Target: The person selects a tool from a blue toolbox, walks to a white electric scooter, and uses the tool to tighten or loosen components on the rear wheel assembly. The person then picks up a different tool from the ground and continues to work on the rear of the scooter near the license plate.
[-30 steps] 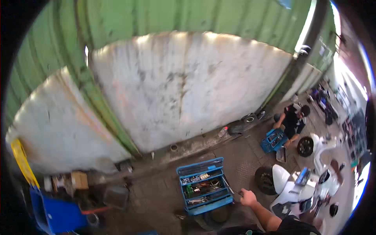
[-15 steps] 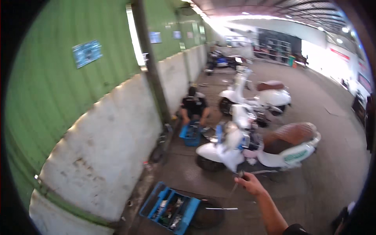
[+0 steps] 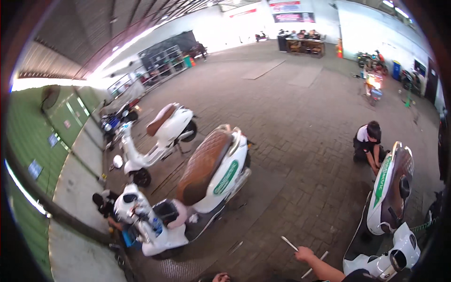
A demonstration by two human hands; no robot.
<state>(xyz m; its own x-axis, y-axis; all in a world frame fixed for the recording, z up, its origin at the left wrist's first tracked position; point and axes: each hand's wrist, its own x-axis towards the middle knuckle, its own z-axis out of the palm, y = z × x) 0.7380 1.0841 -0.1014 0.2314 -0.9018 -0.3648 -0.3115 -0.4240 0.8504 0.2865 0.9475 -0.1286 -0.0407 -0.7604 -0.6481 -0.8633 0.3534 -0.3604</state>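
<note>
My right hand (image 3: 305,254) reaches in from the lower right, closed around a slim, pale, rod-like tool (image 3: 289,243). The tool's free end points away to the upper left; its exact kind is too blurred to tell. At the lower edge, my left hand (image 3: 221,277) shows only in part. Its fingers look curled, and anything inside them is hidden. A thin white strip (image 3: 321,259) appears beside my right forearm. Closest on the right stands a white scooter (image 3: 377,231) with a brown seat. Another white scooter (image 3: 206,205), with a quilted brown seat, stands to the left.
A person (image 3: 369,141) crouches by the right scooter. Another person (image 3: 107,207) is low beside a blue box (image 3: 128,238) near the left wall. A third white scooter (image 3: 162,141) stands farther back. A wooden desk (image 3: 305,47) and an orange motorcycle (image 3: 374,83) are far off.
My view has swung to the right, bringing the right scooter and crouching person into sight. The open blue toolbox has left the picture. My left hand now shows; my right still grips the tool.
</note>
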